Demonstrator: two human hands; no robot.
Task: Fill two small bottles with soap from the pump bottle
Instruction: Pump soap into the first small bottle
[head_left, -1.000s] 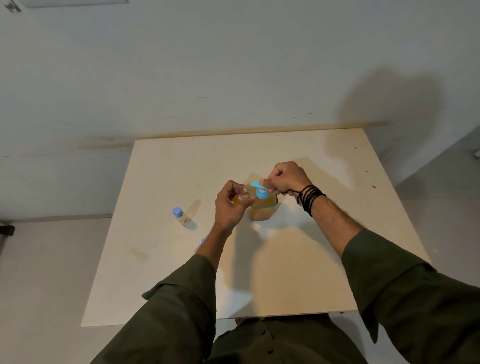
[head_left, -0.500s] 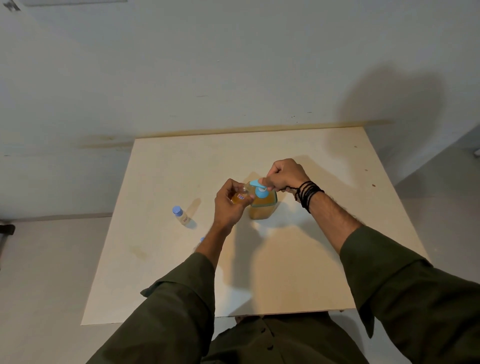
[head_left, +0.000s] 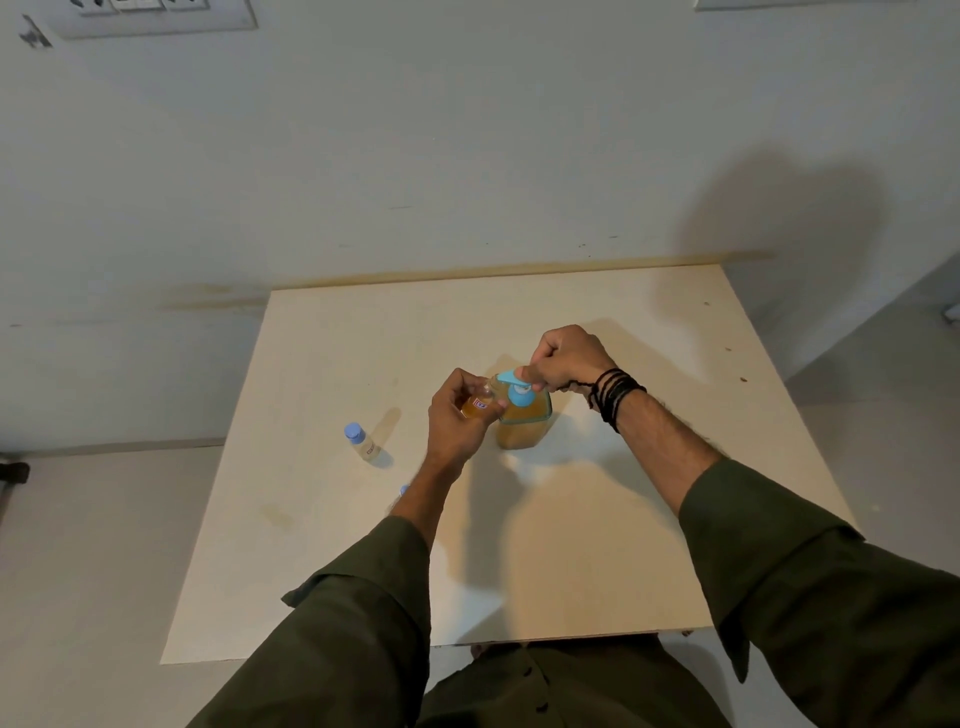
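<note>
A pump bottle (head_left: 522, 426) of amber soap with a blue pump head stands mid-table. My right hand (head_left: 569, 358) is curled over the pump head, thumb on top of it. My left hand (head_left: 460, 415) grips a small clear bottle (head_left: 480, 402), partly filled with amber soap, its mouth under the pump's spout. A second small bottle (head_left: 361, 441) with a blue cap stands on the table to the left, looking clear inside. A loose blue cap (head_left: 404, 489) peeks out beside my left forearm.
The cream table (head_left: 597, 545) stands against a white wall. Its left edge, right edge and front edge drop to a pale floor. A switch plate (head_left: 150, 15) is high on the wall at the left.
Both hands stay at the pump bottle. My right hand has shifted slightly on the pump head; the small bottle remains under the spout.
</note>
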